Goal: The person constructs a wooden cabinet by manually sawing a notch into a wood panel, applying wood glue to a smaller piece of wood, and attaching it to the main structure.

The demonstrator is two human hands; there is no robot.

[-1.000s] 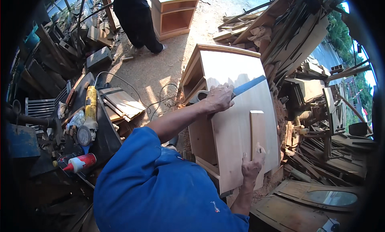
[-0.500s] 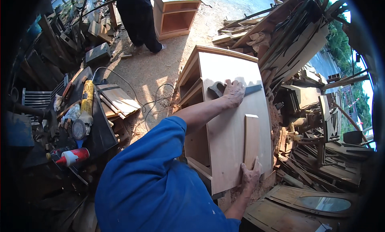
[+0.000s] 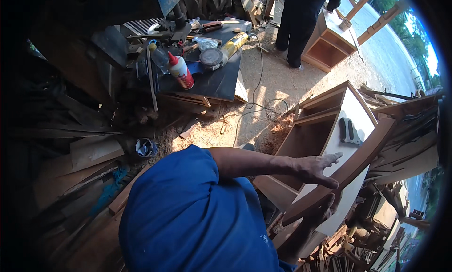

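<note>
My left hand is open, thumb and fingers apart, beside the near face of a long brown wooden board. My right hand, in shadow, grips the lower part of that board, which is raised at a slant over a wooden cabinet. The cabinet has open compartments on its left and a pale, smooth panel on its upper side. Lying on that panel is a dark looped handle, like that of a handsaw; any blade is hidden behind the board.
At the left, a dark-topped bench carries a white-and-red glue bottle and a yellow power tool with a trailing cord. A person in dark clothes stands by another cabinet. A small bucket and scrap boards lie at left.
My left hand has left the dark-handled tool, which stays on the panel. My right hand has lifted the board off the panel. The view has swung left.
</note>
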